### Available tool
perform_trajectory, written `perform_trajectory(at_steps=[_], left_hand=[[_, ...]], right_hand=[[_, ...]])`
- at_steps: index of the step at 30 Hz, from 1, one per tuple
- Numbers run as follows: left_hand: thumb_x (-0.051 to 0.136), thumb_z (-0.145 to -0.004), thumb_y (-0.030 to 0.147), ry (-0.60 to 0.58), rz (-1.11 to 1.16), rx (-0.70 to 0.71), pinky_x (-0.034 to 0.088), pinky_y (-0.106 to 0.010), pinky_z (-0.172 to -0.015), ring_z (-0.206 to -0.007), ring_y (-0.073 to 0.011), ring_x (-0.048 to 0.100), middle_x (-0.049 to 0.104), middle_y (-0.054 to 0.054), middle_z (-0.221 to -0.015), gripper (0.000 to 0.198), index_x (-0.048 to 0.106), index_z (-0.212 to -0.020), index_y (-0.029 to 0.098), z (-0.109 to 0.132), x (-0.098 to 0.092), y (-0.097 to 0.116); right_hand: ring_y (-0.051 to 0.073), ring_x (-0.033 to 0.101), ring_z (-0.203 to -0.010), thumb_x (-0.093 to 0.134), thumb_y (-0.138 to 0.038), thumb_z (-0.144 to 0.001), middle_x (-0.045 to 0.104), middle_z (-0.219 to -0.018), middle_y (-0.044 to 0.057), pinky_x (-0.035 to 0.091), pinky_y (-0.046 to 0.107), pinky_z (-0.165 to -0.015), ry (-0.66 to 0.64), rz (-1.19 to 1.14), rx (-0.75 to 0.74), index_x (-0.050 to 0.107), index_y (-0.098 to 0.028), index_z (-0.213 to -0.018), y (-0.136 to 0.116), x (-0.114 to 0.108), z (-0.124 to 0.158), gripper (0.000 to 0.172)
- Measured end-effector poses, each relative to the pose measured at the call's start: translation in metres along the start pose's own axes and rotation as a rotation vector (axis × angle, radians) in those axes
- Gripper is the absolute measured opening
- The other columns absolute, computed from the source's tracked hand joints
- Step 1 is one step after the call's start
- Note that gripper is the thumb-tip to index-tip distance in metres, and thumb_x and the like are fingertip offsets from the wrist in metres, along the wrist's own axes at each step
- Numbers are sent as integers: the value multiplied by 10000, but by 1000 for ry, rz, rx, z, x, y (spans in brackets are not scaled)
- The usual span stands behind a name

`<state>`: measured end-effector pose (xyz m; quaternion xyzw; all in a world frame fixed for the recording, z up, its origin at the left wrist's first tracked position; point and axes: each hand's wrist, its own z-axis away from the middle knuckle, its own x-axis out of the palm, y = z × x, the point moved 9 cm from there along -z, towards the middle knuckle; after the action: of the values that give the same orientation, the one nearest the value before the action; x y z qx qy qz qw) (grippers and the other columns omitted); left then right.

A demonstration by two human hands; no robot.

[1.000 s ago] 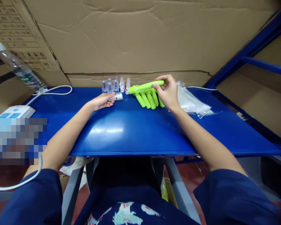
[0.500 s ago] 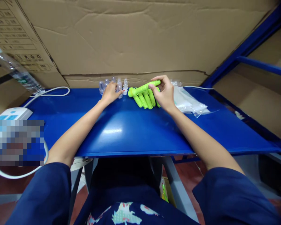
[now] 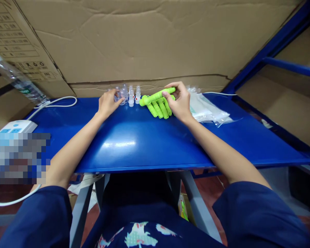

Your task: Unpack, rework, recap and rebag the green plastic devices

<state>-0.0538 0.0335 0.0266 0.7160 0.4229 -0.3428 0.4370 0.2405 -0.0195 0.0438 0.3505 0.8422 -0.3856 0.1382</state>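
Note:
At the back of the blue table, my left hand [image 3: 107, 105] is curled around small clear plastic caps [image 3: 122, 97], with thumb and fingertips against them. Its palm side is partly hidden. Just right of these stand two whitish translucent stepped connectors [image 3: 131, 97], each with a small red dot. My right hand [image 3: 180, 103] pinches a bright green ribbed tube [image 3: 158, 95] between thumb and fingers. The tube is tilted, its left end lower. Under it lies a row of several similar green tubes [image 3: 161, 108], touching one another, partly covered by the held one and by my hand.
Clear plastic bags [image 3: 208, 109] with white contents lie right of my right hand. A water bottle [image 3: 23, 84] leans at the back left, near a white power strip [image 3: 23, 127] and its cable. Cardboard [image 3: 150, 44] walls the back. A blue frame bar [image 3: 291, 67] rises at right.
My left hand has shifted left along the row, away from the whitish connectors, and now sits at the clear caps. My right hand keeps the green tube in almost the same place.

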Motion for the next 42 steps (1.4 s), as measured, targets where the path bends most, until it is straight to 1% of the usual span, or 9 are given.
perform_trajectory(at_steps=[7,11,16,25,28,31,34,36,42], left_hand=[[554,-1016,415,9,-210,48,518,-386,-987,-1186,-317,683,734,-148,-1290,359,679,-1252,176,1,12,3],[617,-983,382,-47,-298,123,530,-415,-1017,-1258,-364,661,665,-197,-1395,478,604,-1393,137,-2,20,15],[584,-1024,345,-58,-251,88,529,-457,-1037,-1269,-397,663,675,-231,-1323,344,680,-1263,118,-6,22,24],[551,-1014,369,76,88,-68,517,-415,-1048,-1119,-318,701,772,-207,-1046,313,729,-1044,114,-11,27,-29],[599,-970,417,84,119,-92,523,-439,-1038,-1084,-335,708,765,-202,-948,326,729,-951,119,-5,22,-33],[579,-964,566,96,169,-54,546,-441,-995,-1000,-321,730,764,-181,-909,466,729,-950,125,7,7,-10],[591,-936,657,-46,386,130,578,-346,-862,-895,-244,745,789,-135,-1000,599,700,-1204,133,20,6,39],[647,-892,658,-122,465,223,565,-291,-761,-809,-209,736,801,-94,-944,584,713,-1162,144,29,9,64],[570,-946,545,-317,510,363,524,-243,-646,-638,-147,701,794,-35,-786,413,704,-966,155,47,21,85]], right_hand=[[223,687,-966,601,-825,-885,693,-1067,73,605,385,-864,94,-292,-128,624,-239,-1072,10,2,-2,616],[214,685,-938,610,-832,-875,696,-1047,68,606,376,-840,91,-310,-132,625,-241,-1054,10,4,-1,618],[212,683,-954,605,-788,-909,697,-1063,73,597,365,-852,71,-286,-122,628,-234,-1065,7,5,0,575],[210,686,-992,620,-789,-898,696,-1098,75,603,357,-881,32,-331,-68,622,-239,-1074,6,11,2,578],[199,697,-982,651,-812,-859,697,-1084,68,609,345,-884,-7,-415,-9,603,-245,-1051,10,17,2,600],[201,714,-958,709,-834,-790,704,-1057,64,622,361,-911,-20,-515,56,598,-250,-1023,15,23,4,639],[207,730,-895,767,-845,-716,718,-1033,64,639,387,-908,-45,-595,139,610,-251,-996,20,30,7,675],[208,734,-851,800,-838,-679,728,-1016,64,648,400,-893,-70,-644,190,621,-249,-978,23,35,8,684],[201,728,-789,871,-818,-583,747,-930,55,654,405,-859,-177,-705,265,661,-248,-900,35,50,8,685]])
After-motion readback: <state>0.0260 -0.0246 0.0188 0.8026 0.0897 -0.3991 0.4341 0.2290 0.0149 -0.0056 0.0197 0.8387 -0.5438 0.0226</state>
